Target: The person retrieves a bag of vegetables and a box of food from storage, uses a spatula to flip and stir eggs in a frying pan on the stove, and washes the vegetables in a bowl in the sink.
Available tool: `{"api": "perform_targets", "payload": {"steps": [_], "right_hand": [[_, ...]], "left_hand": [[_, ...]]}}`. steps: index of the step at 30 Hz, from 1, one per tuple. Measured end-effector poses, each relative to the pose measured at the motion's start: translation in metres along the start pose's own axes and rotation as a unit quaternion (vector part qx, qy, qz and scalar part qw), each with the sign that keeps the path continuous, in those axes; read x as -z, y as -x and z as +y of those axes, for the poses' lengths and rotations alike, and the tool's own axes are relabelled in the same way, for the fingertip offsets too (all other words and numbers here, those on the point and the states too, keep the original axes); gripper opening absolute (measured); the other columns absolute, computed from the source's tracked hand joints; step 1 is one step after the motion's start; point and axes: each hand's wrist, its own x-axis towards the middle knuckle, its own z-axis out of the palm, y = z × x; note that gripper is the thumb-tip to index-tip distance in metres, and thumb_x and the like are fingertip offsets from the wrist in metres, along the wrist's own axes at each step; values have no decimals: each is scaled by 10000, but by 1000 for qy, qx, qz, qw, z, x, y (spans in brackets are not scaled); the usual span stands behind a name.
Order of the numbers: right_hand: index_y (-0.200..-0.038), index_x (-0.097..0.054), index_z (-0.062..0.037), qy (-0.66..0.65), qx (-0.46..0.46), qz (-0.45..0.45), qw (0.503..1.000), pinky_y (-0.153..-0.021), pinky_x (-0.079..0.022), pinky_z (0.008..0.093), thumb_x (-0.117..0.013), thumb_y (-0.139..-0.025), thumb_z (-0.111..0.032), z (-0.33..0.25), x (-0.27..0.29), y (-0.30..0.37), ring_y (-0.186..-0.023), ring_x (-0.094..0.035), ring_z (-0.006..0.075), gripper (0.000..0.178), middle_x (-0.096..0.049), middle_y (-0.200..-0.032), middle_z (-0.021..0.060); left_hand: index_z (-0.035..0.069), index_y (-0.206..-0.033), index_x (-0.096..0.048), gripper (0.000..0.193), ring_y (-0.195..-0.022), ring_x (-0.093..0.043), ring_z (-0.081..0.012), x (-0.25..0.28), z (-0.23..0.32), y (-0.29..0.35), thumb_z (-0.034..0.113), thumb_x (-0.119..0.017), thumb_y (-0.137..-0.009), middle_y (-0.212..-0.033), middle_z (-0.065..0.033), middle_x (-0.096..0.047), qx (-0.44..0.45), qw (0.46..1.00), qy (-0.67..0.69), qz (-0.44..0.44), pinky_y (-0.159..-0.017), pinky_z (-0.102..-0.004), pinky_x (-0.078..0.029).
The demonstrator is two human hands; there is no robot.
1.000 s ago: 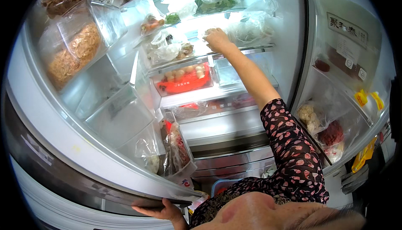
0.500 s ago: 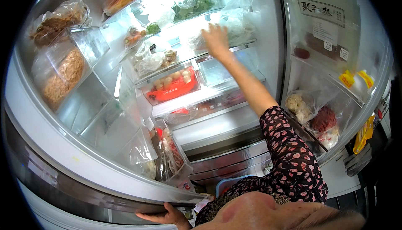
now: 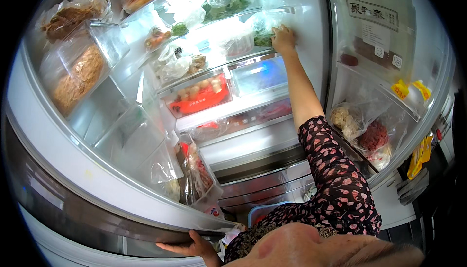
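Inside the lit refrigerator [image 3: 262, 135], my right hand [image 3: 283, 39] reaches to the right end of a middle shelf. Its fingers are curled on the edge of a clear plastic bag [image 3: 265, 23] with dark green leaves [image 3: 262, 39]; the fingertips are partly hidden. Left of it sits a white, semi-clear container in plastic [image 3: 238, 43]. My left hand [image 3: 192, 247] rests against the outer edge of the left refrigerator door [image 3: 121, 218], fingers stretched along it and thumb apart.
Below the shelf is a drawer with eggs and a red bag [image 3: 202, 99], next to a clear drawer [image 3: 260, 77]. The left door's bins hold bagged food [image 3: 80, 80]. The open right door carries a large bag [image 3: 379, 28] and bagged dark red food [image 3: 374, 135].
My right hand has moved right along the shelf, from near the white container to the bag of greens. My left hand stays at the door.
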Motion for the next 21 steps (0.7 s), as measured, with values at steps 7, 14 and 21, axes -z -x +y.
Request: {"api": "perform_targets", "payload": {"steps": [7,14,21], "right_hand": [[-1236,-573,-164,40,63,174,982,-1054,-297,499,-645,-781,-207,-42,17,35,-1301,-337,321,463,-398,-1394,150],[-1208,-551,-103,-203,220,155,941,-941,-437,428,-652,-745,-70,-83,1,40,-1095,-532,370,475,-555,-1215,193],[-1237,-537,-64,-292,200,213,911,-932,-436,422,-616,-792,-48,-97,44,111,-1136,-509,365,452,-529,-1245,208]], "left_hand": [[42,-1487,-57,1051,-1357,-239,-353,2,11,2,310,-755,-749,-1501,-203,-146,40,999,-8,-8,-1087,-487,-257],[36,-1486,-53,1044,-1361,-234,-350,-4,19,5,282,-754,-754,-1507,-213,-133,46,998,39,-30,-1091,-483,-248],[13,-1479,-21,986,-1349,-248,-369,-1,30,9,145,-692,-768,-1498,-229,-141,69,996,25,-51,-1100,-467,-237]]}}
